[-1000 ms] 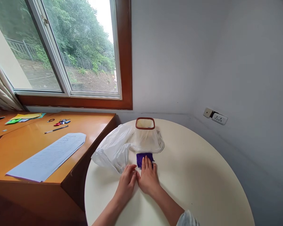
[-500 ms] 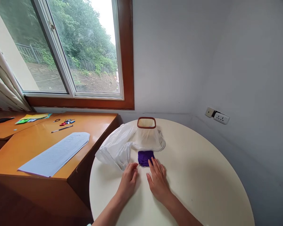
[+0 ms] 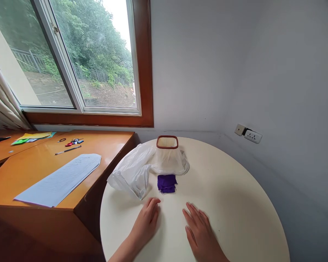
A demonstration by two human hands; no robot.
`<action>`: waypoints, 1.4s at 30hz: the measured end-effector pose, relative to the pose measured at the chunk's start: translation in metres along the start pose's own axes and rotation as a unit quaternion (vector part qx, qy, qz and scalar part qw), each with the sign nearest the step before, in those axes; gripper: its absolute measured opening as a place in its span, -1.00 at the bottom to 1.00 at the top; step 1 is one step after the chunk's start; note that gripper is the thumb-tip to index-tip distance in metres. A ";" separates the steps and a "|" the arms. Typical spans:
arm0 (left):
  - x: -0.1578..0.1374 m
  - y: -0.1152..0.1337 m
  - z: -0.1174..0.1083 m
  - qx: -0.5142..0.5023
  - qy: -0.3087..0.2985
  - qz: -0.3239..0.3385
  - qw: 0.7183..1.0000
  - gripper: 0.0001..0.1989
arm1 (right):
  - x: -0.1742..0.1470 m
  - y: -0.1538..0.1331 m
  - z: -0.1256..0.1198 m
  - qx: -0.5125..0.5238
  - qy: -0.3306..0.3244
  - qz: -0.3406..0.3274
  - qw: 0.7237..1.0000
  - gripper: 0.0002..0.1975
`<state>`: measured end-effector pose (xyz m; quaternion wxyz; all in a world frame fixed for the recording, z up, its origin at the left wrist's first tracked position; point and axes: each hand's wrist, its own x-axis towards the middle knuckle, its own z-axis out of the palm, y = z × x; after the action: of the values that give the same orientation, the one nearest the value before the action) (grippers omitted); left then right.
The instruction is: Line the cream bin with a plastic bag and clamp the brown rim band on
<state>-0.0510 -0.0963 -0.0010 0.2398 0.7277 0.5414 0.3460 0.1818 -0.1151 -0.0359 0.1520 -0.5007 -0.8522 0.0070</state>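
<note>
head cam: from where I'm standing, up on the person's head, pointing forward and kinda down
left hand (image 3: 147, 220), right hand (image 3: 201, 231): close, seen from above
round table (image 3: 177, 233): pretty near too
window (image 3: 98, 54): farther back, off left

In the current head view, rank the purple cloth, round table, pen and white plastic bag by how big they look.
1. Round table
2. White plastic bag
3. Purple cloth
4. Pen
Apparent size only; no two look alike.
</note>
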 end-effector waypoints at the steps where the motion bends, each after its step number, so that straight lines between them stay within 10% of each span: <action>1: -0.003 0.000 -0.001 0.006 -0.006 0.005 1.000 -0.77 | -0.004 0.002 0.000 -0.005 0.003 -0.005 1.000 -0.54; 22: -0.031 -0.003 -0.024 0.074 -0.087 0.069 0.991 -0.78 | -0.067 0.075 -0.002 -0.072 0.054 -0.078 0.993 -0.51; 42: -0.026 0.001 -0.024 0.216 -0.152 0.171 0.949 -0.46 | -0.059 0.073 -0.007 -0.081 -0.003 -0.076 0.994 -0.45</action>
<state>-0.0738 -0.1215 0.0090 0.0938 0.8877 0.4279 0.1418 0.2726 -0.1297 -0.0560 0.1081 -0.4447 -0.8862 -0.0718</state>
